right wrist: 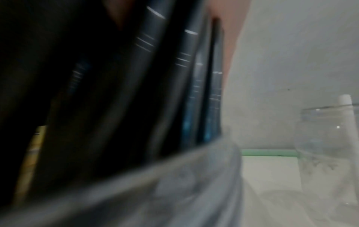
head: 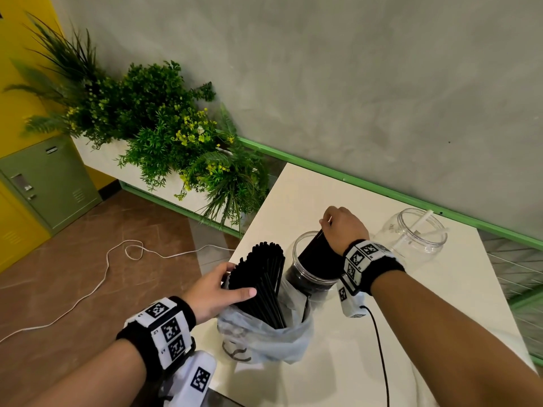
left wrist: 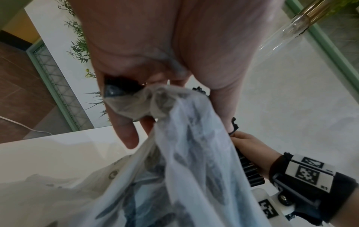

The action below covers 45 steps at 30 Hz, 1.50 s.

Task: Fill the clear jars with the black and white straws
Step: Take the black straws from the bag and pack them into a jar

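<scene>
A bundle of black straws point(head: 261, 274) stands in a thin plastic bag point(head: 264, 339) on the white table point(head: 417, 312). My left hand point(head: 233, 284) grips that bundle near its top, thumb across the front; in the left wrist view the bag point(left wrist: 174, 153) bunches under its palm. My right hand point(head: 329, 223) holds a bunch of black straws point(head: 316, 251) slanting down into a clear jar point(head: 311, 277). Up close, these straws point(right wrist: 136, 76) pass the jar's rim point(right wrist: 174, 169). A second clear jar point(head: 420, 230) at the back right holds a few white straws point(head: 423, 221).
The table's left edge sits just beside the bag. A planter of green plants point(head: 164, 127) lines the grey wall at the left. A white cable point(head: 117, 259) lies on the brown floor. A green locker point(head: 50, 183) stands far left.
</scene>
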Each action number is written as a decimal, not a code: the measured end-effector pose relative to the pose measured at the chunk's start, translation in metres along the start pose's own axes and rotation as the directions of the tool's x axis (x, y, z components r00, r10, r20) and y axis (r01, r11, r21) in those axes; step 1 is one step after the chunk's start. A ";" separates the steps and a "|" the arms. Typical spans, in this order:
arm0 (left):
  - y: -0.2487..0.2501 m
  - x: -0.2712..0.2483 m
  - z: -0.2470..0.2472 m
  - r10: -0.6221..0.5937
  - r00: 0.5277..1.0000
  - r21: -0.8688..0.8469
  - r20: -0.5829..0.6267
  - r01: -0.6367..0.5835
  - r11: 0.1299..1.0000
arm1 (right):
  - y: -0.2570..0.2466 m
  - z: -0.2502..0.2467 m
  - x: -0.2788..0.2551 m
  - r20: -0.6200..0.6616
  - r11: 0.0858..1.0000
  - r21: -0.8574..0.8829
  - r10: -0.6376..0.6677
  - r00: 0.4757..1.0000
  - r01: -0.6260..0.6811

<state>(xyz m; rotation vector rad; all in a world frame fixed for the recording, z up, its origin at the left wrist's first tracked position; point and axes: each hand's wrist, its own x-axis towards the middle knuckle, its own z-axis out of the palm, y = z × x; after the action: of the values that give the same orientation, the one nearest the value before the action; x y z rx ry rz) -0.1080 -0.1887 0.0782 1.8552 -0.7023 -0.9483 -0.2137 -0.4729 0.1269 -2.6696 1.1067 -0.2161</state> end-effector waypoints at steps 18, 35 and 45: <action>0.001 -0.001 0.000 0.011 1.000 0.010 -0.009 -0.011 1.000 | 0.030 0.010 -0.079 -0.117 0.968 -0.020 -0.251 0.961 0.250; -0.002 -0.007 0.001 0.029 0.999 0.031 -0.020 -0.029 0.999 | -0.057 0.056 -0.138 0.105 0.702 0.706 -0.243 0.964 0.100; -0.006 -0.010 0.002 0.067 0.997 -0.014 -0.027 -0.068 0.998 | -0.061 0.057 -0.127 0.024 0.760 0.620 -0.263 0.965 0.192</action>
<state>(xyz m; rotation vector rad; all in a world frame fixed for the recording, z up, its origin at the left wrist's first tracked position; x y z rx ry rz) -0.1145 -0.1791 0.0751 1.8167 -0.7350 -0.8813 -0.2488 -0.3314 0.0839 -2.1714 0.5344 -0.3931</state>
